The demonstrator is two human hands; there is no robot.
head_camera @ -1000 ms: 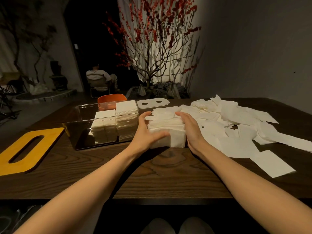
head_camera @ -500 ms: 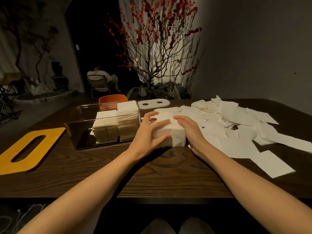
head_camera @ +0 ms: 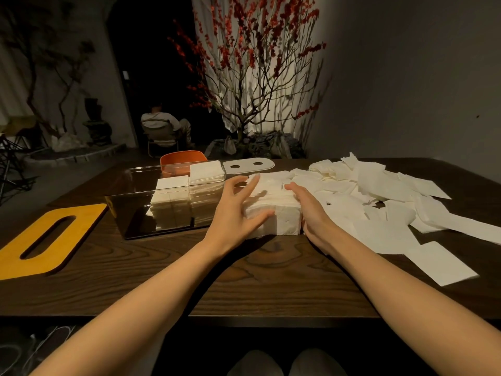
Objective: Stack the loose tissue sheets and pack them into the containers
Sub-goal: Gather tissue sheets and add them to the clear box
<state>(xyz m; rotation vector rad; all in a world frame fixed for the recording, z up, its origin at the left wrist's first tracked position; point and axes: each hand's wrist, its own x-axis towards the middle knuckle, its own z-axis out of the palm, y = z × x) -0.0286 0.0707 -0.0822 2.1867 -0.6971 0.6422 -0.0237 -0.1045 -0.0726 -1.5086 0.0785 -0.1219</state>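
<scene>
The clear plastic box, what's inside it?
Inside the clear plastic box stand two neat stacks of white tissue sheets at its right end. The left part shows only the dark bottom. The left hand hides the box's right corner.

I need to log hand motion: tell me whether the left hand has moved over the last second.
Yes. The left hand has slid from the stack's side up over the tissue stack, away from the clear container.

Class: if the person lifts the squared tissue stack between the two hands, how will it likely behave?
The tissue stack is probably light. Being loose sheets, it may sag or shed layers unless the left hand and right hand squeeze its sides. Its uneven top suggests that sheets slide easily.
</scene>
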